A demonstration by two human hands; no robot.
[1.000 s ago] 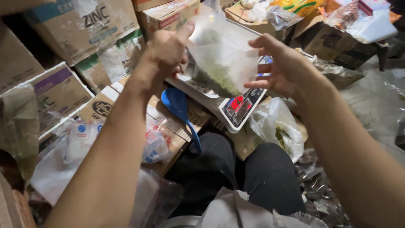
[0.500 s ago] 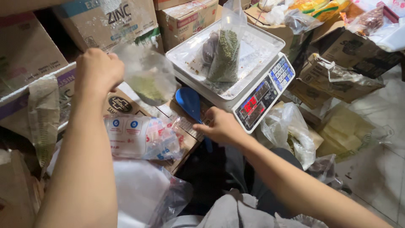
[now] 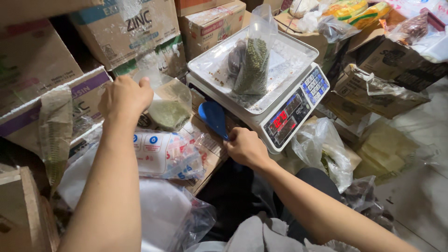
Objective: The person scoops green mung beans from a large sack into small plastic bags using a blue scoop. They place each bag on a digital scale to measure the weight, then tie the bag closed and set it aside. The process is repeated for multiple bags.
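Two hands, left [image 3: 123, 97] gripping bag [image 3: 169, 108], scale [image 3: 261, 88], boxes [image 3: 126, 28]

Left hand [image 3: 123, 97] is showing only its back; fingers and grip on the clear bag [image 3: 169, 108] are staying hidden. Right hand [image 3: 246, 147] is covering the blue scoop [image 3: 212, 117] handle. Scale [image 3: 298, 100] digits are glowing too blurred to make out

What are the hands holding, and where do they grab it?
The left hand pinches a clear bag of green beans at its top. The right hand grips the blue scoop by its handle end.
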